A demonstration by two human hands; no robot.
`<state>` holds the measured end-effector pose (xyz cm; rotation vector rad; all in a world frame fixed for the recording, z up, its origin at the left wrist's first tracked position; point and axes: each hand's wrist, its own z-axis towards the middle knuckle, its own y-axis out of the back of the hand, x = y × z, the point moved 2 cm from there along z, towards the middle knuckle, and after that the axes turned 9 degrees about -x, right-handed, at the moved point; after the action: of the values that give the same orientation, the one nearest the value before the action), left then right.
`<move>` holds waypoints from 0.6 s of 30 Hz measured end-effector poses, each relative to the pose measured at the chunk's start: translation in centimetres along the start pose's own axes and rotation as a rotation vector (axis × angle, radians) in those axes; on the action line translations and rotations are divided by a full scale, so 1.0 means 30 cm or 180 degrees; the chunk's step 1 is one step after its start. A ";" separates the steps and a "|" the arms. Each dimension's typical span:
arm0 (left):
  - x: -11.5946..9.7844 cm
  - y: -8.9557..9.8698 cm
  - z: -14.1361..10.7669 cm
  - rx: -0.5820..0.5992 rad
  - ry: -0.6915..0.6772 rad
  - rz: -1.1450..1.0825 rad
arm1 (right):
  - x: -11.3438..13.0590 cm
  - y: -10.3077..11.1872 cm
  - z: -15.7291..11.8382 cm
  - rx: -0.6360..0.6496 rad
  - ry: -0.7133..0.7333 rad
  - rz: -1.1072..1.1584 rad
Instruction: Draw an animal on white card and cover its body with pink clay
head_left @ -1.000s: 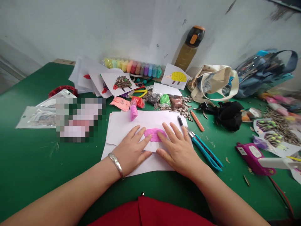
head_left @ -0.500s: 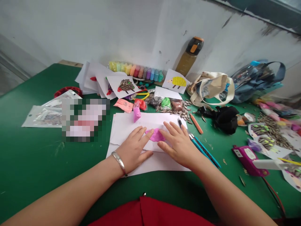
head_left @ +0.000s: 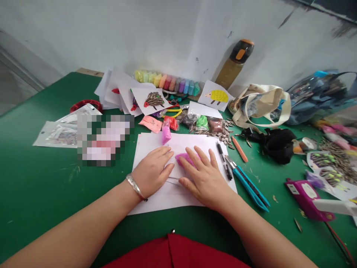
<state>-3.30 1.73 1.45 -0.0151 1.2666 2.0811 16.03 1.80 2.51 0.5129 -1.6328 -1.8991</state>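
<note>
Two bare hands of ours work over white paper on the green table (head_left: 50,193). Our right hand (head_left: 208,178) lies over the pink clay (head_left: 182,157), its fingers spread and covering much of it; how hard they press, we cannot tell. Our left hand (head_left: 153,171) rests on the white paper (head_left: 178,201) just beside the clay, fingers loosely together and the thumb held apart, and we wear a silver bracelet (head_left: 134,186) on that wrist. The clay sits flat on the sheets, between our hands and partly hidden. Beyond it, a small pink packet (head_left: 166,135) lies near the paper's far edge. To our right we see a black pen (head_left: 224,160) on the paper, an orange stick (head_left: 239,149) and a blue cutter (head_left: 251,188).
</note>
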 end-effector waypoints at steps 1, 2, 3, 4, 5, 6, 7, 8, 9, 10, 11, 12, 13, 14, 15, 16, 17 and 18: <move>0.005 0.002 0.003 -0.0012 0.0006 0.0069 | 0.001 -0.003 0.000 0.0026 0.0017 0.0019; 0.009 0.003 0.004 0.0015 0.0001 0.0137 | 0.001 -0.006 0.000 0.0045 0.0031 0.0030; 0.011 0.001 0.005 0.0076 -0.0013 0.0199 | 0.002 -0.009 0.001 0.0056 0.0046 0.0037; 0.011 -0.003 0.005 0.0154 -0.0032 0.0251 | 0.002 -0.012 0.003 0.0054 0.0057 0.0037; 0.010 -0.007 0.004 0.0238 -0.0056 0.0288 | 0.002 -0.014 0.005 0.0040 0.0066 0.0031; 0.008 -0.011 0.003 0.0305 -0.0079 0.0309 | 0.003 -0.015 0.008 0.0015 0.0074 0.0019; 0.006 -0.015 0.001 0.0356 -0.0091 0.0320 | 0.004 -0.014 0.010 -0.0012 0.0081 0.0003; 0.003 -0.018 0.000 0.0392 -0.0094 0.0323 | 0.005 -0.014 0.013 -0.0041 0.0086 -0.0013; 0.001 -0.021 -0.002 0.0419 -0.0094 0.0323 | 0.005 -0.012 0.015 -0.0064 0.0090 -0.0024; -0.001 -0.022 -0.003 0.0433 -0.0097 0.0322 | 0.005 -0.011 0.017 -0.0074 0.0087 -0.0030; -0.002 -0.024 -0.004 0.0437 -0.0100 0.0325 | 0.004 -0.010 0.018 -0.0070 0.0084 -0.0026; -0.002 -0.025 -0.006 0.0436 -0.0100 0.0330 | 0.002 -0.010 0.019 -0.0057 0.0077 -0.0011; -0.001 -0.026 -0.007 0.0429 -0.0101 0.0332 | -0.001 -0.010 0.020 -0.0041 0.0059 0.0010; -0.001 -0.028 -0.009 0.0415 -0.0101 0.0329 | -0.004 -0.011 0.021 -0.0031 0.0033 0.0032; 0.000 -0.030 -0.010 0.0394 -0.0096 0.0319 | -0.006 -0.012 0.022 -0.0029 -0.0002 0.0051; 0.001 -0.031 -0.012 0.0371 -0.0086 0.0305 | -0.009 -0.013 0.023 -0.0036 -0.0042 0.0063; 0.002 -0.033 -0.014 0.0352 -0.0077 0.0293 | -0.011 -0.015 0.024 -0.0043 -0.0079 0.0067; 0.003 -0.035 -0.015 0.0336 -0.0075 0.0287 | -0.012 -0.016 0.026 -0.0040 -0.0105 0.0069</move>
<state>-2.92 1.72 0.37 0.1153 1.3841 2.0809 15.72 2.65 2.14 0.4591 -1.6397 -1.9101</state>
